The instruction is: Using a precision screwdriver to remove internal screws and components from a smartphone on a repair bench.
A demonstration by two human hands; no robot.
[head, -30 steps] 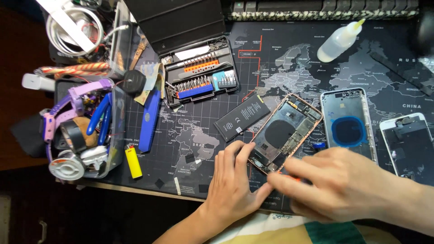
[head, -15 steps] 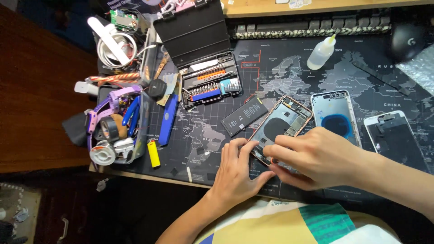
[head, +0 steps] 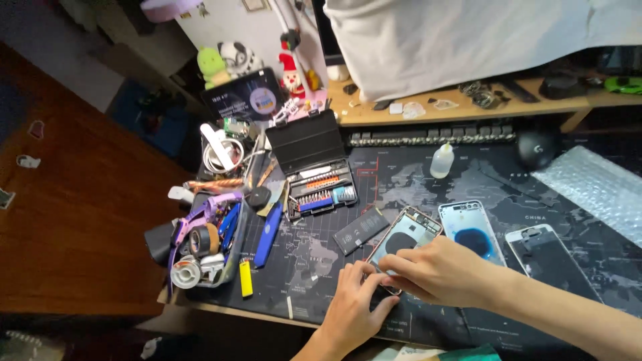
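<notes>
Head view: left hand (head: 352, 309) and right hand (head: 438, 272) both pinching one open phone frame (head: 403, 237), beside one battery (head: 360, 230), two more phone shells.

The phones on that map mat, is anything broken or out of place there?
They look taken apart rather than broken. Both hands, left hand and right hand, work on an opened phone frame. A loose battery, blue back housing and separate screen lie apart beside it.

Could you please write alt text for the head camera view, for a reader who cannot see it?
Both hands, left hand and right hand, work on an opened phone housing on a dark map-printed desk mat. Beside it lie a black battery, a blue phone back and an open screwdriver bit case.
</notes>
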